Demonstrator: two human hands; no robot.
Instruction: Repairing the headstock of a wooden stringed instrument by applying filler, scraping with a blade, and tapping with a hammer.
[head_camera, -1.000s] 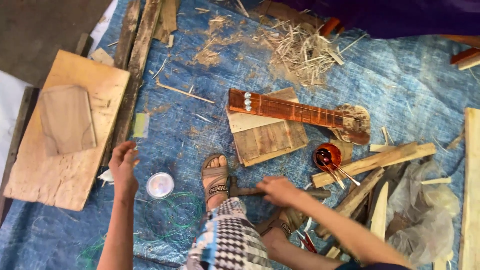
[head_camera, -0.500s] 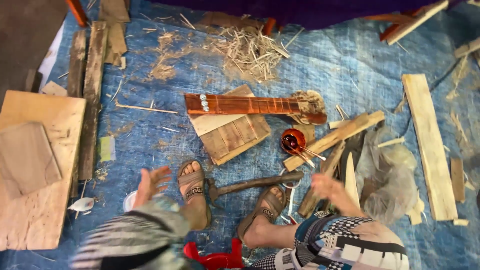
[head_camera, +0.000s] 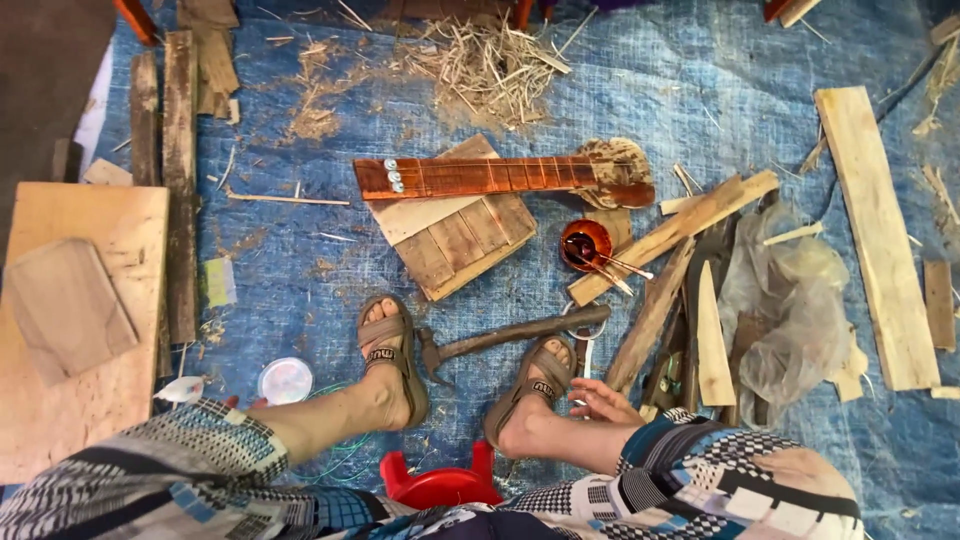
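right hand (head_camera: 605, 403): fingers loosely spread, now low beside right sandal (head_camera: 530, 385), near hammer (head_camera: 510, 335) on blue tarp (head_camera: 700, 90) | left hand: gone from view, cannot tell | guitar neck (head_camera: 500, 178) further up, untouched

Right hand (head_camera: 603, 403): only fingers show at 5 o'clock; palm hidden behind patterned trouser leg (head_camera: 720, 480). Left hand hidden under the other knee at 7 o'clock. Red stool (head_camera: 437, 486) mostly covered. Plywood sheet (head_camera: 70, 400) cut off at 9 o'clock.
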